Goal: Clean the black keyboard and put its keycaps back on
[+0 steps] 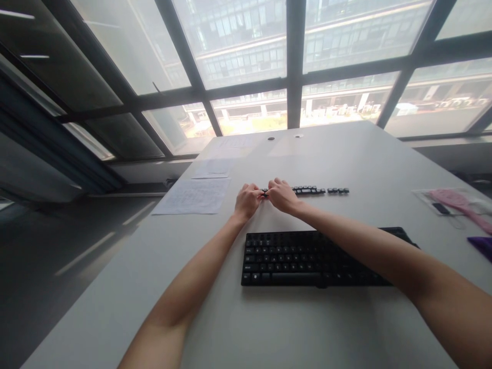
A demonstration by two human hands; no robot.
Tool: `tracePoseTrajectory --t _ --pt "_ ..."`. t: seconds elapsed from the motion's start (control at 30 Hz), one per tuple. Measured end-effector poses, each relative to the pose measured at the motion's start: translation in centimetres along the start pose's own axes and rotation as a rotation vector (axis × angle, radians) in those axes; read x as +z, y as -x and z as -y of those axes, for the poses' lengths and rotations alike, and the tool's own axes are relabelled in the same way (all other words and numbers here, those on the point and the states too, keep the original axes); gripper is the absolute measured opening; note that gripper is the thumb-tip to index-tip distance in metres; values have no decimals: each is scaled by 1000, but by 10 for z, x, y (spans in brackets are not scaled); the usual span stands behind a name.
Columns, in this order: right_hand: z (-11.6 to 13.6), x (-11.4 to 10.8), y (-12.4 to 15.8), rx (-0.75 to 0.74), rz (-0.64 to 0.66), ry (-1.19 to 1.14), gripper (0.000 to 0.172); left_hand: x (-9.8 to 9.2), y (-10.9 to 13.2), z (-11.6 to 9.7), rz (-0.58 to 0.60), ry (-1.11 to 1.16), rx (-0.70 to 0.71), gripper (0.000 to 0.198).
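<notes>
A black keyboard (284,256) lies on the white desk, its right half partly covered by my right forearm. Beyond it runs a line of loose black keycaps (307,190), with a smaller group of keycaps (338,190) just to the right. My left hand (247,199) is closed at the left end of this line, its fingertips at a small black keycap (264,192). From the other side my right hand (282,195) reaches the same spot, fingers bent and closed. Its fingertips are partly hidden, and the hand covers part of the line.
Printed paper sheets (192,196) lie along the desk's left side. At the right edge are a pink object (455,199) on a clear plastic bag and a purple item (482,247). Two round holes (271,139) sit near the far edge, before large windows (246,46).
</notes>
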State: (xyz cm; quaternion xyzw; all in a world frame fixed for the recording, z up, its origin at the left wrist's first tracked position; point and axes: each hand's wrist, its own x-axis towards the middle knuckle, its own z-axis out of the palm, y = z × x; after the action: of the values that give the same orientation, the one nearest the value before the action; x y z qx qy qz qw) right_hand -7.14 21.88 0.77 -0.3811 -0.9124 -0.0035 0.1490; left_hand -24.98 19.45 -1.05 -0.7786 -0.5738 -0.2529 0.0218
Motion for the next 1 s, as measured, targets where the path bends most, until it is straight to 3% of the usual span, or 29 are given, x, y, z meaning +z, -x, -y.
tracePoseTrajectory --t 0.4,0.63,0.7,0.8,0.9,1.0 --pt "0 3 -5 -68 -3 7 20 -6 10 0 18 117 -78 10" --pt "11 -9 0 -15 -57 -25 20 -41 34 -23 34 230 -164 9" --pt "17 -18 14 42 -97 -132 16 -55 47 -37 76 315 -177 10" --pt "26 -33 49 165 -116 -475 9 -71 69 -58 195 453 -209 16" --pt "37 -46 90 250 -30 -740 6 -78 85 -74 290 593 -235 16" --pt "45 -50 123 292 16 -847 7 -78 94 -84 339 728 -242 13"
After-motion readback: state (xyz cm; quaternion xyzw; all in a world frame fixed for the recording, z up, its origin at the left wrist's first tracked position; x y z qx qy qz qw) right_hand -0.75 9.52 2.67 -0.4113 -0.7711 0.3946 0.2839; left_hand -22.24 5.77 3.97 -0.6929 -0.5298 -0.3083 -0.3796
